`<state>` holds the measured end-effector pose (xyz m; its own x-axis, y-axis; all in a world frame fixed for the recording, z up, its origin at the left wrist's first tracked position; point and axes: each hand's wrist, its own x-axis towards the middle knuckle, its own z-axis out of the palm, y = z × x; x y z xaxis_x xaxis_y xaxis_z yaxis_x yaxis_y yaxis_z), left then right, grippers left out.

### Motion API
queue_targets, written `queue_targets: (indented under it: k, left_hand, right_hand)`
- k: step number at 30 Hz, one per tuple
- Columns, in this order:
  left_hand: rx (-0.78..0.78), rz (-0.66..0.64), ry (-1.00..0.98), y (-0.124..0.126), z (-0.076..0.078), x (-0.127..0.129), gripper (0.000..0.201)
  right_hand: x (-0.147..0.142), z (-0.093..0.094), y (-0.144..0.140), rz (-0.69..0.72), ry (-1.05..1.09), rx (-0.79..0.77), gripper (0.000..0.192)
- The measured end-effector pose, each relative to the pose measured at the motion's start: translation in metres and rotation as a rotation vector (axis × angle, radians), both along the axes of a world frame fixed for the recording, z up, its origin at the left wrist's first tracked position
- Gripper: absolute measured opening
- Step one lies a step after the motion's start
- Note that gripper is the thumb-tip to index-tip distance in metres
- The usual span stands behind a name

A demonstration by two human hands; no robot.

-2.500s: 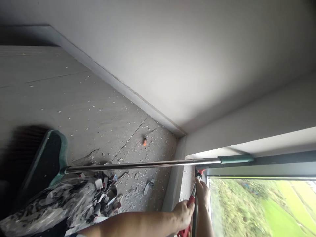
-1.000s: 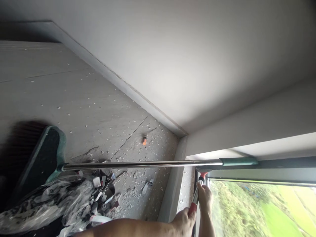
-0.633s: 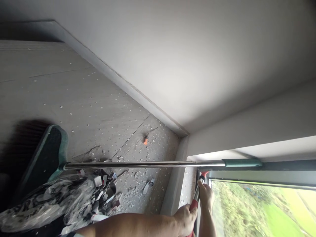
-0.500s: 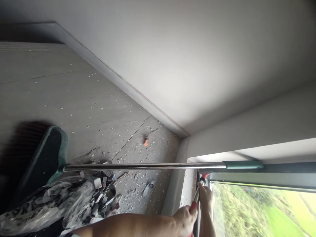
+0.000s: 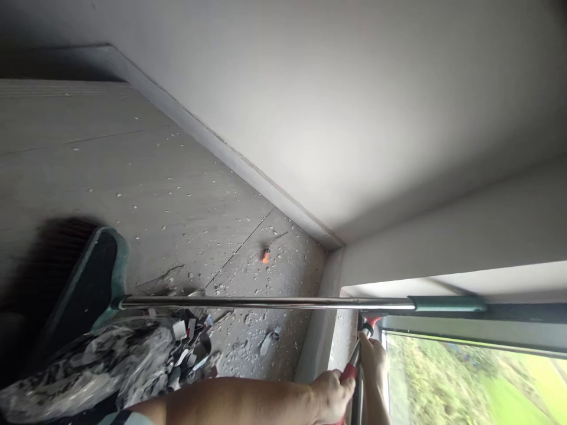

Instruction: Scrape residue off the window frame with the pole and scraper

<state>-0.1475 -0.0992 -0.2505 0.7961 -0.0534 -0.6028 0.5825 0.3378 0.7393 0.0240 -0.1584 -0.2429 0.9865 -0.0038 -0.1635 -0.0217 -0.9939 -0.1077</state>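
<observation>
The view is turned sideways, with the floor at left and a window at right. My left hand point(image 5: 330, 394) is wrapped round the red grip of a metal-shafted tool point(image 5: 349, 372). My right hand point(image 5: 373, 352) closes round the shaft nearer its red end, at the window's corner. What this end does against the frame is too small to tell. Beside my hands runs the steel pole of a broom point(image 5: 266, 303), its green handle end by the window frame. The broom's head, with dark bristles, lies towards the left.
A heap of crumpled clear plastic and scraps point(image 5: 146, 360) lies by the broom head. White chips and an orange piece point(image 5: 266, 255) are scattered on the grey floor point(image 5: 146, 165). A pale wall point(image 5: 310, 130) meets the window point(image 5: 452, 372), with greenery outside.
The view has shifted slightly, so the broom, floor and window sit a little further right and down. Both hands keep their hold on the tool.
</observation>
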Motion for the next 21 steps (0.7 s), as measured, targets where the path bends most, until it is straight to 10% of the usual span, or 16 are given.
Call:
queue_targets:
  k: [21]
  left_hand:
    - [-0.044, -0.050, -0.025, 0.009, -0.007, -0.001, 0.058]
  right_hand:
    - [0.005, -0.001, 0.007, 0.000, 0.026, -0.080, 0.030]
